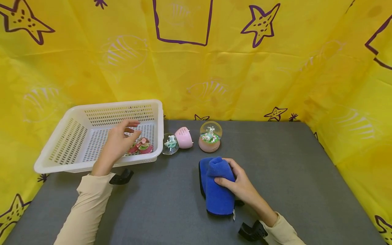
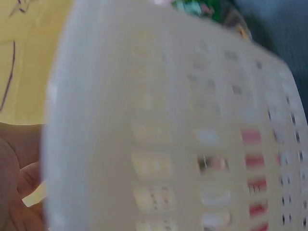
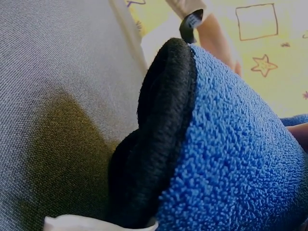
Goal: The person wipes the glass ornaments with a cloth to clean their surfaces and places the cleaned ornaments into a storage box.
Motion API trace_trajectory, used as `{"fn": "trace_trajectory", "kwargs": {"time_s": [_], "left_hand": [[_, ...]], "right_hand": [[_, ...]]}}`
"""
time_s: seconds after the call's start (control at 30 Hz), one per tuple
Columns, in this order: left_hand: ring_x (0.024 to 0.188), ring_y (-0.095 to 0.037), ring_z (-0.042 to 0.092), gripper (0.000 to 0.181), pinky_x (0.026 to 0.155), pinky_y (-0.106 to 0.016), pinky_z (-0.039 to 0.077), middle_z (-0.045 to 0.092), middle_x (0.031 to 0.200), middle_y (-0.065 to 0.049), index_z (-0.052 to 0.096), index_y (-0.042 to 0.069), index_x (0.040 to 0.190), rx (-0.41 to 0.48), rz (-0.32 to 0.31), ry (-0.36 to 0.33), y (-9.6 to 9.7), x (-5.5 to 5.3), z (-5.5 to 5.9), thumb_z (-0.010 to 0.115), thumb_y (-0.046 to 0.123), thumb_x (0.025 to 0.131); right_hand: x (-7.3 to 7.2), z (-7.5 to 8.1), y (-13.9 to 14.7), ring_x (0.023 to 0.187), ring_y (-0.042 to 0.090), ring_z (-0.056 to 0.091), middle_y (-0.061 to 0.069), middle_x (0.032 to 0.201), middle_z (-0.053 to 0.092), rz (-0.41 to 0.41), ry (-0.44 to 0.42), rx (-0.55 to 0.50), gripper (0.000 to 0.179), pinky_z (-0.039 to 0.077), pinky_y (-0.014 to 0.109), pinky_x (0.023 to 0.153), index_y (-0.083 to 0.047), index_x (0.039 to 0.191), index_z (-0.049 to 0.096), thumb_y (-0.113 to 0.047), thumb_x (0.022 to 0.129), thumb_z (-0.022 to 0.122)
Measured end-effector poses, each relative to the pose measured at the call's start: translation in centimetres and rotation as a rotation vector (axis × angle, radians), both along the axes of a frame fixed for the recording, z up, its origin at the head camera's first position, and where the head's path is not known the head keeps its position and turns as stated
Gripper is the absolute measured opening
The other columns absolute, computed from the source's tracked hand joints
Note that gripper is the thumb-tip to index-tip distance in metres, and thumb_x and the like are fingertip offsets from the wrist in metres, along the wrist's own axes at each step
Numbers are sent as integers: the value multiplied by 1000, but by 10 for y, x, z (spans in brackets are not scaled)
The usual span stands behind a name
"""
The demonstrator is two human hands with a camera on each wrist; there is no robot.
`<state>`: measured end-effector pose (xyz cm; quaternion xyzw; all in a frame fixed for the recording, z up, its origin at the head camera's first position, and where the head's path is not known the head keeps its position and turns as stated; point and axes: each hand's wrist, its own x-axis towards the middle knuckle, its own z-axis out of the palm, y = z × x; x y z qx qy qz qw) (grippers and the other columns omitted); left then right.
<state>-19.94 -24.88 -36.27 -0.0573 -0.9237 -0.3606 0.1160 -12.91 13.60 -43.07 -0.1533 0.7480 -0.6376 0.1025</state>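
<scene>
Gripping the blue cloth (image 1: 219,194) between thumb and fingers, the right hand (image 1: 240,182) has it over the near middle of the counter (image 1: 171,204), where a firm hold should keep its folds together. Left of it, the left hand (image 1: 117,139) hangs over the white basket (image 1: 61,167) with thumb and fingertips apart and nothing visible between them, so a gentle pinch would suit the small pink globes (image 1: 144,146) there. Slow, low moves seem wise near the lying globe (image 1: 183,137), just right of the basket, and the upright globe (image 1: 210,137) beyond it.
</scene>
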Motion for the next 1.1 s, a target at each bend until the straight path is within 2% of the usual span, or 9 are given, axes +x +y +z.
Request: {"fn": "trace_trajectory", "kwargs": {"time_s": [0.13,0.23,0.4,0.57,0.7,0.87,1.1], "left_hand": [[111,-41,61,34,92,-55,49,64,122,-23,57,1,127,18,-59,23,17,3,2,62,12,95],[112,-39,60,36,94,-55,48,64,122,-22,56,1,128,15,-104,30,30,4,4,63,12,95],[109,-38,61,38,88,-53,52,64,121,-21,56,1,128,16,-162,71,49,4,3,67,10,92],[110,-37,62,41,96,-53,49,65,121,-19,57,2,127,21,-222,92,66,3,2,71,9,89],[109,-36,63,42,96,-52,49,65,121,-19,56,1,127,25,-259,67,80,-2,-1,72,9,89],[110,-39,63,45,97,-53,50,63,124,-23,55,-1,129,56,-317,-2,96,-11,-7,72,8,88],[112,-36,60,47,98,-49,49,63,122,-21,56,0,128,-39,-339,-34,111,-21,-14,75,10,85]], "right_hand": [[0,0,-1,103,17,64,23,124,59,14,11,-12,49,55,38,83,-2,132,49,-7,88,70],[0,0,-1,103,18,64,23,123,59,20,10,-14,49,56,38,82,-2,132,49,-7,88,70],[1,0,-1,103,24,64,25,123,59,25,5,-5,48,56,40,82,-3,131,50,-8,88,70],[1,1,-1,103,20,64,24,124,59,29,3,-9,48,55,41,82,-3,131,50,-7,88,70],[2,2,0,102,17,64,23,125,59,32,2,-10,49,56,40,83,-4,132,50,-7,88,70],[2,3,0,103,15,64,22,126,59,35,2,-12,50,56,39,84,-5,133,49,-7,88,70],[1,4,0,104,17,64,22,127,58,40,-13,-16,50,55,40,85,-5,133,49,-7,88,70]]}}
